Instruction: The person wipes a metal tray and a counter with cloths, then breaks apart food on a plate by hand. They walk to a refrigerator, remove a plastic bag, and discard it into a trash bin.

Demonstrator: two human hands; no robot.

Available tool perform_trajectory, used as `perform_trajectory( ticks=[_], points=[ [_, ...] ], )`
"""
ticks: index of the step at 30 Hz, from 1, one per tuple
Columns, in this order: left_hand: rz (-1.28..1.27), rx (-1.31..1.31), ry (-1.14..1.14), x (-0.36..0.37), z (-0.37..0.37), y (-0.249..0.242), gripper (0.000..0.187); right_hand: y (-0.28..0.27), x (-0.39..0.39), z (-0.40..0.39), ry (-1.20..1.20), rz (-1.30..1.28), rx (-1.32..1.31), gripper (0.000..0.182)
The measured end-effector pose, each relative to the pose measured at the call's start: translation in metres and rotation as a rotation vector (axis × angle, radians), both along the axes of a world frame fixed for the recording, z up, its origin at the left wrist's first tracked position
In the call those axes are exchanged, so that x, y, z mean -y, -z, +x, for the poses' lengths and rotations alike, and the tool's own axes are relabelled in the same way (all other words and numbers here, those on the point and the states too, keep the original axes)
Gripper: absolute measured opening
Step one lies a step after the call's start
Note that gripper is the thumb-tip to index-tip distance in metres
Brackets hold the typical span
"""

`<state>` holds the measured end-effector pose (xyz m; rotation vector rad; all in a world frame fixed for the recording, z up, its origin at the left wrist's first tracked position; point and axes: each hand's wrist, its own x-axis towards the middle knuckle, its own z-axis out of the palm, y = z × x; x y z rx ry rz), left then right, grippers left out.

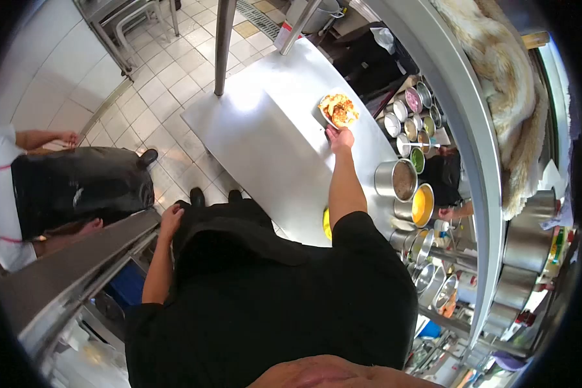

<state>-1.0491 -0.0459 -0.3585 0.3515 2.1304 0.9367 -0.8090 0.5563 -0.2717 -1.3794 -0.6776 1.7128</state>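
My right hand (341, 138) reaches out over the steel counter (265, 149), its fingers closed on the near edge of a white plate (324, 118). Orange-red food (340, 110) is heaped on that plate; what kind it is I cannot make out. The plate is at the counter's far side, close to a group of round metal containers. My left hand (171, 221) hangs low at my side beside my dark apron, fingers loosely bent, with nothing visible in it.
Metal pots, one with brown contents (404, 180) and one with yellow (422, 205), line the counter's right side. Smaller tubs (413, 100) stand beyond. A co-worker in a black apron (77, 191) stands at left. Another person's hand (446, 213) shows behind the pots. A steel post (224, 48) rises at the counter.
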Motion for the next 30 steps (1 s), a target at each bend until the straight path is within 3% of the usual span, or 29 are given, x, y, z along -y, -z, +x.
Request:
perform_trajectory(
  ticks=[3,5,7,10,17,20,23,27,30],
  points=[
    [0.067,-0.139,0.147,-0.052,-0.030,-0.013,0.044,-0.006,0.024,0.001,-0.010,-0.024,0.021,0.032],
    [0.137,-0.088,0.270,-0.097,-0.044,-0.062,0.044,-0.010,0.045,0.008,-0.081,-0.034,0.037,0.032],
    [0.278,0.000,0.331,-0.126,-0.056,-0.061,0.043,-0.006,0.069,0.011,-0.204,-0.043,0.051,0.035],
    [0.289,0.014,0.597,-0.166,-0.073,-0.108,0.043,-0.014,0.109,0.002,-0.292,-0.113,0.188,0.029],
    [0.398,0.126,0.797,-0.216,-0.096,-0.103,0.041,-0.036,0.185,-0.035,-0.380,-0.089,0.205,0.030],
    [0.438,0.079,0.831,-0.238,-0.097,-0.098,0.039,-0.036,0.198,-0.040,-0.211,-0.077,0.175,0.032],
    [0.447,0.008,0.837,-0.262,-0.097,-0.105,0.038,-0.039,0.210,-0.049,0.061,0.012,0.444,0.033],
    [0.549,-0.184,0.823,-0.303,-0.087,-0.113,0.037,-0.032,0.225,-0.054,0.052,0.156,0.569,0.030],
    [0.513,-0.261,0.860,-0.336,-0.071,-0.146,0.041,-0.020,0.229,-0.057,0.070,0.202,0.600,0.027]
  ],
)
